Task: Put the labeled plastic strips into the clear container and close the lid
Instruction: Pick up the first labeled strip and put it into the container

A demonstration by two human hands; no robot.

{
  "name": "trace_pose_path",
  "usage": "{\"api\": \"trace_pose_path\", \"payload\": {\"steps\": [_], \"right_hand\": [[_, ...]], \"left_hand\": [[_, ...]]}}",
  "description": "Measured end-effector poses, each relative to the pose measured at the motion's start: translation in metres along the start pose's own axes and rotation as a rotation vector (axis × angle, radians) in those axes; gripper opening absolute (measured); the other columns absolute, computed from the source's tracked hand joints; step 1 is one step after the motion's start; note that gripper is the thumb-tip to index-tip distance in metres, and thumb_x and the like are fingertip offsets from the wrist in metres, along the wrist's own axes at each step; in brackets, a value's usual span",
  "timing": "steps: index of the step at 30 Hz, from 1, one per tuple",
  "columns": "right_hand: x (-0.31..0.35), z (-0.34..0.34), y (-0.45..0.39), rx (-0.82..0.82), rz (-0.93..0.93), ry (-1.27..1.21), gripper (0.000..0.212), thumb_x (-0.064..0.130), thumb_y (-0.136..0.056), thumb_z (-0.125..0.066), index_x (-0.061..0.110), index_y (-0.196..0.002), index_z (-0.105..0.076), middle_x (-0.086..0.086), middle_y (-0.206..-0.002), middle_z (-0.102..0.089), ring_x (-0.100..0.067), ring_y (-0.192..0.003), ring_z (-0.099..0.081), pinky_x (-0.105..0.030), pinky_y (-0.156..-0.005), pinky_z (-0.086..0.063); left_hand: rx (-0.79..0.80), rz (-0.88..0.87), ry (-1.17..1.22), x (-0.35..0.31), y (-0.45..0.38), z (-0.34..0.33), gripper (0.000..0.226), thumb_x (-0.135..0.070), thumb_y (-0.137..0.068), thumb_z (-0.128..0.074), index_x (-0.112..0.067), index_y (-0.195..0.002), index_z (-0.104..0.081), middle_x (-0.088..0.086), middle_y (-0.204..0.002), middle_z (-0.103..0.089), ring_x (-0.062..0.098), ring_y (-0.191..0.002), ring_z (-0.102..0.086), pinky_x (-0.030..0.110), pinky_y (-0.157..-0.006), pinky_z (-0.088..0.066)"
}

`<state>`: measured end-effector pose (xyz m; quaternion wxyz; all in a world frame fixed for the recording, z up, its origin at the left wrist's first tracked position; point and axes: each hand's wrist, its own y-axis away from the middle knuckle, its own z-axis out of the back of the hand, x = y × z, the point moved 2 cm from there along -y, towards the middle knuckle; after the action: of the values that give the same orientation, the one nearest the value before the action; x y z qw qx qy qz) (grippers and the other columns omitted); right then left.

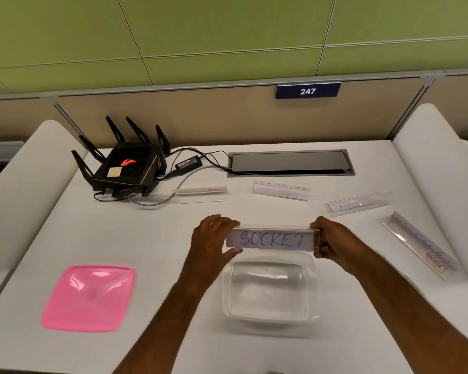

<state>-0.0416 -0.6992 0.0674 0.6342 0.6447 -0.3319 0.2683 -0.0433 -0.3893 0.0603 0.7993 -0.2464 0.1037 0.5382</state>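
The person held the strip marked SOCKET [273, 238] level above the far rim of the clear container [270, 290], which sat open near the middle of the table's near edge. To my eye the strip looked about as long as the container was wide, so the thing to do was probably to tip one end down first or turn it toward the diagonal, and lower it in without knocking the light tub sideways.

The left hand [214, 236] pinched the strip's left end, thumb beneath and fingers curled over the top. The right hand [331, 241] gripped the right end the same way. Neither hand touched the container.

Four more strips lay on the table beyond: one [201, 194] near the black router [125, 166], one [281, 190] before the cable hatch [291, 163], one [355, 204] toward the right, and a long one [419, 244] along the right edge. The pink lid [88, 298] lay near the front left corner, well apart from the container.
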Motion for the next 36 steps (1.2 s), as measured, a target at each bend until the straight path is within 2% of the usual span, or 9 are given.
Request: {"api": "trace_pose_path", "payload": {"steps": [3,6,9,11,15,18,22,28,36], "right_hand": [[0.003,-0.001,0.004,-0.107,0.063,0.142,0.03,0.029,-0.096,-0.053,0.011,-0.073,-0.06,-0.005,-0.064,-0.053,-0.02,-0.059,-0.046,-0.033,-0.06,-0.048],[0.004,-0.001,0.006,-0.159,0.195,0.207,0.028,0.026,-0.101,-0.054,0.006,-0.098,-0.073,-0.012,-0.09,-0.069,-0.023,-0.076,-0.058,-0.036,-0.067,-0.053],[0.004,0.0,0.013,-0.155,0.359,0.159,0.032,0.023,-0.106,-0.047,0.008,-0.103,-0.075,-0.012,-0.103,-0.072,-0.025,-0.09,-0.063,-0.038,-0.074,-0.055],[0.002,0.002,0.017,-0.143,0.442,0.166,0.038,0.033,-0.108,-0.043,0.013,-0.106,-0.076,-0.006,-0.106,-0.075,-0.02,-0.097,-0.068,-0.033,-0.078,-0.059],[-0.013,0.008,0.022,-0.048,0.62,0.42,0.033,0.049,-0.096,-0.061,0.036,-0.126,-0.062,0.022,-0.118,-0.067,0.001,-0.117,-0.061,-0.01,-0.086,-0.051],[-0.021,0.011,0.021,0.007,0.664,0.597,0.073,0.046,-0.081,-0.081,0.047,-0.143,-0.041,0.034,-0.129,-0.055,0.009,-0.126,-0.05,-0.008,-0.093,-0.048],[-0.026,0.009,0.021,-0.018,0.686,0.681,0.074,0.053,-0.082,-0.073,0.052,-0.145,-0.036,0.024,-0.132,-0.053,0.001,-0.126,-0.052,-0.021,-0.098,-0.05],[-0.028,0.007,0.02,-0.033,0.674,0.696,0.07,0.055,-0.082,-0.071,0.057,-0.143,-0.035,0.028,-0.13,-0.051,0.008,-0.123,-0.05,-0.017,-0.096,-0.048],[-0.036,0.009,0.016,-0.04,0.674,0.695,0.073,0.053,-0.08,-0.074,0.043,-0.144,-0.041,0.02,-0.136,-0.053,0.004,-0.123,-0.052,-0.019,-0.093,-0.052]], "left_hand": [[0.002,-0.013,-0.007,0.001,0.002,0.002,0.067,-0.048,-0.077,-0.083,-0.029,-0.136,-0.057,-0.009,-0.134,-0.06,0.013,-0.133,-0.045,0.034,-0.104,-0.039],[0.005,-0.004,0.01,0.002,0.002,0.007,0.069,-0.051,-0.077,-0.081,-0.03,-0.138,-0.056,-0.009,-0.136,-0.061,0.012,-0.132,-0.046,0.031,-0.106,-0.035],[0.022,0.004,0.026,0.003,0.002,0.01,0.07,-0.053,-0.077,-0.079,-0.034,-0.14,-0.054,-0.012,-0.137,-0.06,0.01,-0.133,-0.045,0.032,-0.108,-0.034],[0.03,0.02,0.033,0.004,0.001,0.011,0.071,-0.054,-0.077,-0.079,-0.033,-0.141,-0.055,-0.01,-0.138,-0.061,0.012,-0.134,-0.046,0.035,-0.109,-0.035],[0.039,0.047,0.053,0.007,-0.001,0.012,0.074,-0.054,-0.077,-0.08,-0.034,-0.143,-0.053,-0.009,-0.137,-0.061,0.011,-0.13,-0.047,0.032,-0.108,-0.036],[0.048,0.054,0.071,0.009,-0.002,0.013,0.076,-0.052,-0.076,-0.081,-0.035,-0.144,-0.052,-0.011,-0.131,-0.062,0.012,-0.124,-0.049,0.034,-0.106,-0.041],[0.065,0.064,0.078,0.011,-0.002,0.011,0.077,-0.052,-0.075,-0.082,-0.035,-0.144,-0.053,-0.01,-0.129,-0.064,0.012,-0.121,-0.048,0.037,-0.104,-0.042],[0.083,0.061,0.057,0.012,-0.003,0.01,0.076,-0.053,-0.076,-0.08,-0.032,-0.144,-0.054,-0.007,-0.128,-0.065,0.017,-0.12,-0.049,0.038,-0.103,-0.041],[0.098,0.054,0.031,0.011,0.0,0.007,0.074,-0.055,-0.075,-0.08,-0.032,-0.141,-0.056,-0.008,-0.124,-0.067,0.016,-0.117,-0.051,0.034,-0.1,-0.041]]}}
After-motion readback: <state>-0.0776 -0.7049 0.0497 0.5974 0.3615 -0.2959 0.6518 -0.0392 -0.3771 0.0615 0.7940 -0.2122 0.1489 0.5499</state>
